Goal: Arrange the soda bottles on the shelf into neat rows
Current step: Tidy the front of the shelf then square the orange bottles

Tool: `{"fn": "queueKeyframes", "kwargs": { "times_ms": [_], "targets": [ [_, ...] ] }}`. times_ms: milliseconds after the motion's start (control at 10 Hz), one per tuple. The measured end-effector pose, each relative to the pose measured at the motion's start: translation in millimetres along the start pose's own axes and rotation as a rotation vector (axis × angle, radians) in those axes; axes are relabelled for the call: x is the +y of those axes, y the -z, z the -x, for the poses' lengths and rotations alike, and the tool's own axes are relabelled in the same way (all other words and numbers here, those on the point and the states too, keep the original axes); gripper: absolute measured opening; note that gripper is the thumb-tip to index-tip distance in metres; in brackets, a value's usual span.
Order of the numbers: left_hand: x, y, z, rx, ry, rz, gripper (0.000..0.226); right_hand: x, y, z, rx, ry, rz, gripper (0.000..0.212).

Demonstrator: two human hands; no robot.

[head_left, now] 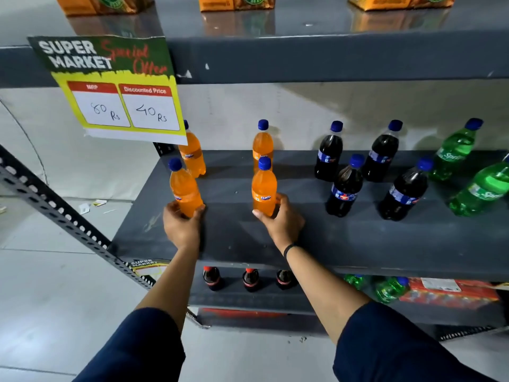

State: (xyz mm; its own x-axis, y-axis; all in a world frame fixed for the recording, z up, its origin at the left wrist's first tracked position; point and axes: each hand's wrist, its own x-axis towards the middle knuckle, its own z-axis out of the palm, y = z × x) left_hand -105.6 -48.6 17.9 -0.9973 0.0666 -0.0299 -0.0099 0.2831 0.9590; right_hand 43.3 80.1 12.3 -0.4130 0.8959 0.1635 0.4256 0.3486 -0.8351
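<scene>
On the grey shelf (344, 238) stand several soda bottles with blue caps. My left hand (181, 227) grips the base of the front left orange bottle (184, 188). My right hand (281, 220) grips the base of the front right orange bottle (264, 186). Behind them stand two more orange bottles, one at the back left (192, 154) and one at the back middle (263, 143). To the right stand several dark cola bottles (345, 188) in two staggered rows. Two green bottles (457, 153) lean at the far right.
A yellow price sign (121, 89) hangs from the shelf above, over the back left bottle. Orange packets (234, 2) sit on the upper shelf. Below are red-capped cola bottles (250, 279), green bottles (391, 290) and a red box. A perforated steel upright (55, 213) runs at left.
</scene>
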Motion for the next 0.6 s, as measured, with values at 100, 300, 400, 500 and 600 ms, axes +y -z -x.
{"fn": "queueKeyframes", "kwargs": {
  "times_ms": [100, 300, 400, 500, 600],
  "targets": [
    [4, -3, 4, 0.041, -0.023, -0.066, 0.058, 4, 1, -2, -0.016, 0.048, 0.009, 0.055],
    [7, -13, 3, 0.116, -0.060, -0.205, 0.067, 4, 1, -7, -0.044, 0.056, 0.038, 0.053],
    [4, -13, 6, 0.122, -0.071, -0.220, 0.066, 7, 3, -3, -0.036, 0.086, 0.037, 0.060],
    [4, -5, 17, 0.134, -0.084, -0.213, 0.063, 9, 11, 5, -0.061, 0.104, 0.002, 0.074],
    [-3, 1, 36, 0.140, -0.103, -0.223, 0.054, 13, 15, 13, -0.078, 0.055, -0.052, 0.077]
  ]
}}
